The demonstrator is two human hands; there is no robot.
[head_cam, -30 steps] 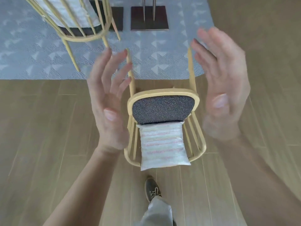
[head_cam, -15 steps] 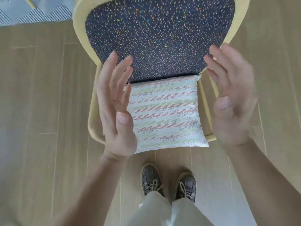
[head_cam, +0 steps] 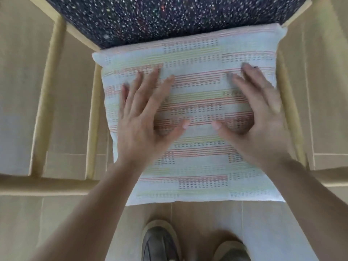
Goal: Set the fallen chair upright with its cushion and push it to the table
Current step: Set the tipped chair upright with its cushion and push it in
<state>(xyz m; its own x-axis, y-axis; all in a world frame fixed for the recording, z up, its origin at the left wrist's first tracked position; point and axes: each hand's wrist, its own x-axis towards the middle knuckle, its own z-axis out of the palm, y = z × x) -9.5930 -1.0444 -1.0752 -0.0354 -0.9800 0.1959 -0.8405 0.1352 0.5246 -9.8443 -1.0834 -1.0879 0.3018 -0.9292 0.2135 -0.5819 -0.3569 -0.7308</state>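
The fallen chair (head_cam: 45, 95) lies on its back on the floor, its pale wooden spindles and curved rail spread left and right. Its dark speckled seat (head_cam: 169, 17) fills the top of the view. A striped white cushion (head_cam: 199, 166) with red and green lines lies on the chair's back, just below the seat. My left hand (head_cam: 143, 117) hovers flat over the cushion's left half, fingers spread. My right hand (head_cam: 259, 113) is over the right half, palm down, fingers apart. Whether the palms touch the fabric I cannot tell; both are blurred.
Light wooden floor planks (head_cam: 18, 91) show between the spindles. My two grey shoes (head_cam: 160, 243) stand at the bottom edge, close to the cushion's near edge.
The view has dropped much closer to the chair. Both hands have turned from upright palms to flat, and moved down and inward over the cushion.
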